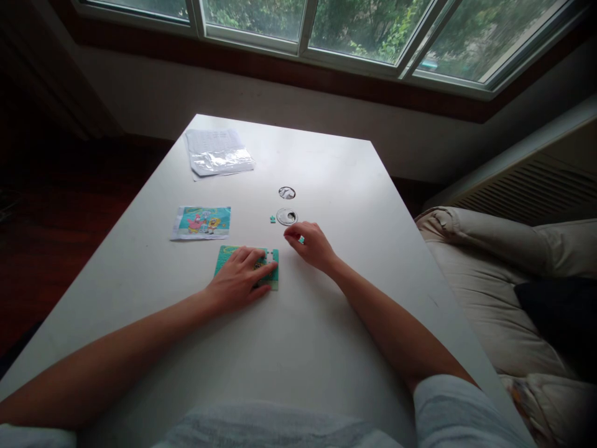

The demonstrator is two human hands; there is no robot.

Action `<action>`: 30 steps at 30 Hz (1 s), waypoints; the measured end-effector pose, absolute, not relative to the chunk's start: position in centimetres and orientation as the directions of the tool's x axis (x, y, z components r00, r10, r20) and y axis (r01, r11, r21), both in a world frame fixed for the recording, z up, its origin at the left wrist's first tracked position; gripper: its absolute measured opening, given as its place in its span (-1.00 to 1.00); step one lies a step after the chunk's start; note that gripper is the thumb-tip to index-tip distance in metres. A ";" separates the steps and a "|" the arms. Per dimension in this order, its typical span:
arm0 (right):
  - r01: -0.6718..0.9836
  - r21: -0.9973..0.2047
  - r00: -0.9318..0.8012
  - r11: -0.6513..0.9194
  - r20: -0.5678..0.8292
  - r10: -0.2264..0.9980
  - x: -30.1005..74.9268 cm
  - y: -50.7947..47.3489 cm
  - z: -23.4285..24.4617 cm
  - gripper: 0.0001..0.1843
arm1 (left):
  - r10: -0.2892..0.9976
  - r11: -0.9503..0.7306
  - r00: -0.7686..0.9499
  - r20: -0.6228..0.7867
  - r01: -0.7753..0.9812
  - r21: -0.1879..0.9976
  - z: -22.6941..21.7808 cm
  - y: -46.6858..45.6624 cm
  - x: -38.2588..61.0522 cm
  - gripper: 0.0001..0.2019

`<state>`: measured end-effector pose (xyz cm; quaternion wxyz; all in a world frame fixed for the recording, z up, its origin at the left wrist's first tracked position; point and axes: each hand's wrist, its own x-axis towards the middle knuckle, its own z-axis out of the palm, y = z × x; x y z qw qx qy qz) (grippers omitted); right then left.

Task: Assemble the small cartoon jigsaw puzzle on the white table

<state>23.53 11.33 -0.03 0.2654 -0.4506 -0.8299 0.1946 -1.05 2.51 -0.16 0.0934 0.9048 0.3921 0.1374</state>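
My left hand point(242, 274) lies flat with its fingers spread over a nearly filled teal jigsaw puzzle point(224, 253) on the white table. Bare white gaps show near the puzzle's upper right corner, just beyond my fingertips. To the right of it, my right hand point(310, 242) is closed, thumb and fingertips pinched together above the table. What is between the fingertips is hidden. A small teal puzzle piece point(302, 239) shows in the gap between thumb and fingers; whether it is held or lies beneath, I cannot tell. Another loose puzzle piece point(273, 219) lies farther back.
A cartoon picture sheet point(205, 222) lies left of the puzzle. Papers in a clear plastic sleeve point(220, 152) are at the table's point(317, 348) far left. Two round table inserts point(286, 216) sit beyond my right hand. A beige sofa point(485, 292) stands at the right.
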 end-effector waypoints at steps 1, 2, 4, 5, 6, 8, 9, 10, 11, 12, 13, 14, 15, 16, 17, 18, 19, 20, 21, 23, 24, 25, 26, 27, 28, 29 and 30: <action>0.662 -0.558 -0.427 0.499 0.266 0.864 24.2 11.8 0.2 -0.91 | 0.736 -0.675 0.653 0.180 0.683 0.279 -0.2 2.5 -1.1 -0.54; 0.679 -0.552 -0.415 0.484 0.254 0.873 24.9 12.2 0.5 -0.89 | 0.736 -0.675 0.651 0.185 0.684 0.279 -0.2 2.5 -1.1 -0.55; 0.699 -0.549 -0.416 0.458 0.208 0.885 26.4 13.0 0.9 -0.84 | 0.736 -0.675 0.649 0.190 0.687 0.270 -0.3 2.6 -1.1 -0.55; 0.703 -0.549 -0.430 0.452 0.178 0.885 27.1 13.2 1.1 -0.83 | 0.737 -0.675 0.648 0.191 0.690 0.263 -0.4 2.6 -1.1 -0.55; 0.698 -0.550 -0.466 0.459 0.138 0.874 27.7 13.4 1.2 -0.81 | 0.739 -0.673 0.646 0.192 0.694 0.257 -0.5 2.6 -1.1 -0.56; 0.688 -0.547 -0.525 0.476 0.077 0.848 28.4 13.6 1.3 -0.79 | 0.743 -0.670 0.639 0.201 0.699 0.250 -0.7 2.6 -1.2 -0.56; 0.686 -0.542 -0.546 0.485 0.058 0.836 28.6 13.6 1.2 -0.78 | 0.744 -0.668 0.635 0.207 0.701 0.250 -0.7 2.7 -1.2 -0.57; 0.688 -0.532 -0.559 0.494 0.047 0.828 28.7 13.6 1.2 -0.78 | 0.746 -0.666 0.631 0.213 0.701 0.253 -0.8 2.7 -1.2 -0.59; 0.694 -0.518 -0.564 0.500 0.042 0.825 28.6 13.5 1.1 -0.79 | 0.747 -0.665 0.627 0.221 0.701 0.256 -0.8 2.7 -1.2 -0.61; 0.705 -0.499 -0.562 0.505 0.042 0.826 28.5 13.4 1.0 -0.80 | 0.748 -0.664 0.623 0.229 0.701 0.260 -0.8 2.7 -1.2 -0.63; 0.719 -0.475 -0.555 0.506 0.044 0.830 28.3 13.3 1.0 -0.81 | 0.748 -0.663 0.620 0.236 0.701 0.263 -0.8 2.7 -1.2 -0.64; 0.736 -0.451 -0.546 0.505 0.047 0.837 28.1 13.2 1.0 -0.83 | 0.750 -0.661 0.615 0.244 0.701 0.267 -0.8 2.7 -1.2 -0.65; 0.752 -0.427 -0.535 0.502 0.050 0.843 27.9 13.0 1.0 -0.85 | 0.751 -0.660 0.611 0.250 0.701 0.269 -0.8 2.7 -1.2 -0.66; 0.765 -0.407 -0.525 0.499 0.054 0.849 27.7 12.9 1.0 -0.87 | 0.751 -0.660 0.610 0.253 0.702 0.268 -0.8 2.7 -1.2 -0.66; 0.774 -0.393 -0.519 0.496 0.054 0.853 27.6 12.9 1.0 -0.88 | 0.752 -0.659 0.610 0.250 0.704 0.264 -0.7 2.7 -1.2 -0.66; 0.779 -0.384 -0.518 0.495 0.050 0.854 27.5 12.8 1.0 -0.90 | 0.754 -0.657 0.610 0.245 0.708 0.258 -0.8 2.7 -1.2 -0.66; 0.782 -0.382 -0.517 0.493 0.045 0.855 27.4 12.7 1.0 -0.91 | 0.756 -0.655 0.611 0.236 0.713 0.251 -0.8 2.7 -1.2 -0.66; 0.783 -0.384 -0.515 0.489 0.039 0.856 27.3 12.7 1.0 -0.91 | 0.757 -0.653 0.612 0.229 0.716 0.247 -0.8 2.7 -1.2 -0.66; 0.784 -0.391 -0.511 0.482 0.035 0.859 27.3 12.7 0.9 -0.91 | 0.759 -0.651 0.612 0.224 0.717 0.248 -0.8 2.6 -1.2 -0.65; 0.786 -0.408 -0.494 0.464 0.034 0.869 27.2 12.7 0.8 -0.90 | 0.760 -0.650 0.611 0.221 0.711 0.269 -0.8 2.6 -1.2 -0.64; 0.786 -0.415 -0.488 0.458 0.037 0.872 27.2 12.6 0.8 -0.89 | 0.759 -0.650 0.612 0.221 0.704 0.286 -0.9 2.5 -1.2 -0.63; 0.786 -0.419 -0.484 0.455 0.040 0.874 27.2 12.6 0.7 -0.89 | 0.760 -0.649 0.610 0.221 0.698 0.304 -0.9 2.5 -1.2 -0.61; 0.784 -0.422 -0.484 0.455 0.044 0.874 27.2 12.6 0.6 -0.89 | 0.763 -0.646 0.608 0.221 0.694 0.319 -0.8 2.5 -1.2 -0.60; 0.781 -0.425 -0.486 0.457 0.046 0.873 27.2 12.6 0.5 -0.88 | 0.766 -0.641 0.604 0.219 0.693 0.329 -0.8 2.4 -1.1 -0.58; 0.776 -0.431 -0.490 0.460 0.046 0.871 27.2 12.6 0.4 -0.87 | 0.769 -0.637 0.601 0.218 0.695 0.334 -0.8 2.4 -1.1 -0.58; 0.772 -0.440 -0.492 0.459 0.044 0.869 27.2 12.7 0.3 -0.85 | 0.773 -0.633 0.596 0.217 0.699 0.334 -0.7 2.4 -1.1 -0.59; 0.769 -0.449 -0.490 0.455 0.042 0.871 27.2 12.7 0.2 -0.83 | 0.775 -0.630 0.593 0.218 0.702 0.332 -0.7 2.4 -1.0 -0.60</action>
